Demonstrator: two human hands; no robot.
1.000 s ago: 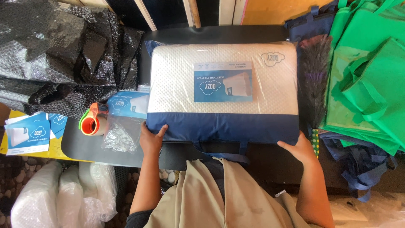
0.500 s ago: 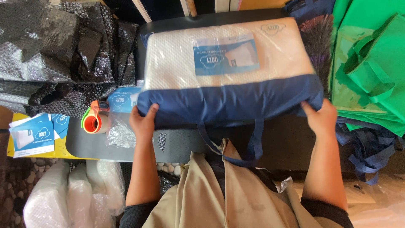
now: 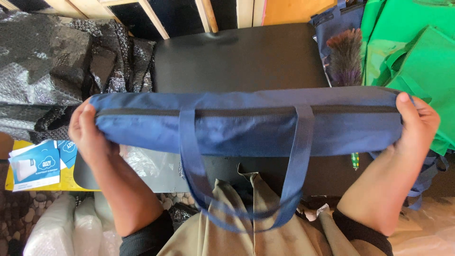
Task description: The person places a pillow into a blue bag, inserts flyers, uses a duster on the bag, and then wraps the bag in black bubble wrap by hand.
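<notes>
Black tabletop (image 3: 237, 57) behind, now uncovered. Left hand (image 3: 90, 135) clamped on left end of navy zippered bag (image 3: 246, 123). Bag tipped from flat onto edge, lifted, handle loop (image 3: 246, 208) dangling. Right hand (image 3: 412, 125) clamped on right end.

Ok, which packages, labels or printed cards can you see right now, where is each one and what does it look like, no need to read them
Blue fabric case: held edge-on between left hand and right hand, long, zipped, with a hanging strap loop.
White-and-blue leaflet: far left on a yellow sheet, rectangular, with a cloud mark.
Smaller blue card: beside that leaflet, partly hidden by the left hand.
Clear plastic wrap: under the case, crumpled.
Green bags: stacked at right.
</notes>
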